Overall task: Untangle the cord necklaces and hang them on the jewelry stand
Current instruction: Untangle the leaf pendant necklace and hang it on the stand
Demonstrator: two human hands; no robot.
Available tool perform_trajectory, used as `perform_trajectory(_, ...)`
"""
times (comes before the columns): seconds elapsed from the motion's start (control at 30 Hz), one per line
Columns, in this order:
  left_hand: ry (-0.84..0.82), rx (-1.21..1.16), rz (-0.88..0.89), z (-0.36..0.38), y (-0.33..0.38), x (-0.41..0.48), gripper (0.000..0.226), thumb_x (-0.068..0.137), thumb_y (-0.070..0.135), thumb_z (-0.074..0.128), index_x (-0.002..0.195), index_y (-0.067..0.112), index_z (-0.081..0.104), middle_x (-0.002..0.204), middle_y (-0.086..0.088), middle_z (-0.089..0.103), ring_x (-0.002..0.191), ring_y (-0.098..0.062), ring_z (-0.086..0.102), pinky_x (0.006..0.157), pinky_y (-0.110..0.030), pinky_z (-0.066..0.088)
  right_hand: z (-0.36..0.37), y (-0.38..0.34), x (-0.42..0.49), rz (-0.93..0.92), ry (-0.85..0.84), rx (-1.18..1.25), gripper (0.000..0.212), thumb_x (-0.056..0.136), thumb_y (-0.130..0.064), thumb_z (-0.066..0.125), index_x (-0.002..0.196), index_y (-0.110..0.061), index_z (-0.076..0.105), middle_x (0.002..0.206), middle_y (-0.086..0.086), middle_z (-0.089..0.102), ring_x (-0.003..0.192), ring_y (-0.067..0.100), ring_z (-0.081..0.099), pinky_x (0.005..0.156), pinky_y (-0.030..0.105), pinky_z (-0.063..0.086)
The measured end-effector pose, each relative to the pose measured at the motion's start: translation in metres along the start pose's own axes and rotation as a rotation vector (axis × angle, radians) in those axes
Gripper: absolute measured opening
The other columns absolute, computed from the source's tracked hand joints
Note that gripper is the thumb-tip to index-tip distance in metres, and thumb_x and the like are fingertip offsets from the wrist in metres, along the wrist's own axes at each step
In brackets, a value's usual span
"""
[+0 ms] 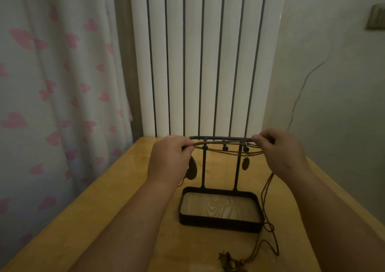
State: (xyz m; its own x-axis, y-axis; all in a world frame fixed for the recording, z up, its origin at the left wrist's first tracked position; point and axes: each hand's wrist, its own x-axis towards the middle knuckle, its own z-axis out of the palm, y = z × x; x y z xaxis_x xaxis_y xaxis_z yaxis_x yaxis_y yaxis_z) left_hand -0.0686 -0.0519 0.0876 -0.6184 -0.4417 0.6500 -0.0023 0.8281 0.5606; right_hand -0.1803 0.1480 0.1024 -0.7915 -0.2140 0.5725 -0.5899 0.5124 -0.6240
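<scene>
The brown cord necklaces (231,152) stretch left to right. Their long axis lies parallel to the top bar (216,137) of the black metal jewelry stand (220,222), level with or just under it. A dark oval pendant (245,163) dangles between the posts. The left hand (168,159) pinches the strands at the bar's left end, and the right hand (281,153) pinches them at its right end. Hanging them likely means lifting the cords over the bar. Another cord (268,226) trails down the right onto the yellow wooden table (125,188).
</scene>
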Motion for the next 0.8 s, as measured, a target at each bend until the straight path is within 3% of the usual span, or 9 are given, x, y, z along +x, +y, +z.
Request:
perform_trajectory(0.13, 0.006, -0.002, -0.019, 0.0, 0.0, 0.0, 0.018, 0.092, 0.017, 0.064, 0.107, 0.018, 0.074, 0.101, 0.004, 0.07, 0.091, -0.006, 0.059, 0.077, -0.013, 0.042, -0.003, 0.007, -0.002, 0.063, 0.007, 0.179, 0.013, 0.099, -0.027, 0.053, 0.098, -0.024, 0.065, 0.086, -0.007, 0.061, 0.082, 0.006, 0.054, 0.064, 0.023, 0.039)
perform_trajectory(0.23, 0.001, -0.009, -0.037, 0.0, 0.0, 0.0, 0.019, 0.093, 0.017, 0.064, 0.108, 0.018, 0.074, 0.103, 0.004, 0.069, 0.09, -0.006, 0.058, 0.074, -0.01, 0.042, -0.006, 0.016, 0.0, 0.281, 0.001, 0.528, 0.018, 0.1, -0.023, 0.052, 0.106, -0.022, 0.068, 0.101, -0.002, 0.062, 0.091, 0.015, 0.057, 0.076, 0.029, 0.047)
perform_trajectory(0.33, 0.002, -0.009, -0.046, 0.001, 0.0, 0.001, 0.019, 0.093, 0.018, 0.063, 0.108, 0.019, 0.074, 0.102, 0.004, 0.07, 0.084, -0.004, 0.058, 0.063, -0.006, 0.04, -0.005, 0.024, -0.003, 0.445, -0.009, 0.759, 0.02, 0.098, -0.022, 0.055, 0.111, -0.014, 0.067, 0.093, 0.005, 0.056, 0.075, 0.017, 0.048, 0.067, 0.029, 0.045)
perform_trajectory(0.4, 0.013, -0.01, -0.051, 0.001, 0.002, 0.0, 0.018, 0.094, 0.018, 0.062, 0.107, 0.019, 0.074, 0.099, 0.004, 0.069, 0.078, -0.001, 0.056, 0.058, -0.006, 0.038, -0.001, 0.028, -0.008, 0.483, 0.009, 0.762, 0.023, 0.096, -0.028, 0.058, 0.11, -0.012, 0.067, 0.08, 0.004, 0.049, 0.068, 0.017, 0.043, 0.063, 0.03, 0.042)
perform_trajectory(0.5, 0.033, -0.015, -0.052, 0.002, 0.003, -0.001, 0.018, 0.093, 0.017, 0.063, 0.107, 0.018, 0.074, 0.1, 0.004, 0.069, 0.08, -0.001, 0.055, 0.063, -0.005, 0.036, 0.008, 0.031, -0.017, 0.492, 0.045, 0.761, 0.026, 0.097, -0.033, 0.056, 0.103, -0.011, 0.068, 0.074, 0.003, 0.045, 0.067, 0.017, 0.04, 0.062, 0.032, 0.039)
perform_trajectory(0.8, 0.072, -0.019, -0.077, 0.007, 0.002, -0.004, 0.021, 0.093, 0.018, 0.063, 0.112, 0.017, 0.073, 0.108, 0.003, 0.071, 0.09, -0.003, 0.057, 0.069, -0.004, 0.034, 0.036, 0.024, -0.047, 0.456, 0.131, 0.615, 0.02, 0.102, -0.024, 0.048, 0.104, -0.018, 0.067, 0.092, 0.003, 0.065, 0.083, 0.019, 0.06, 0.071, 0.031, 0.052)
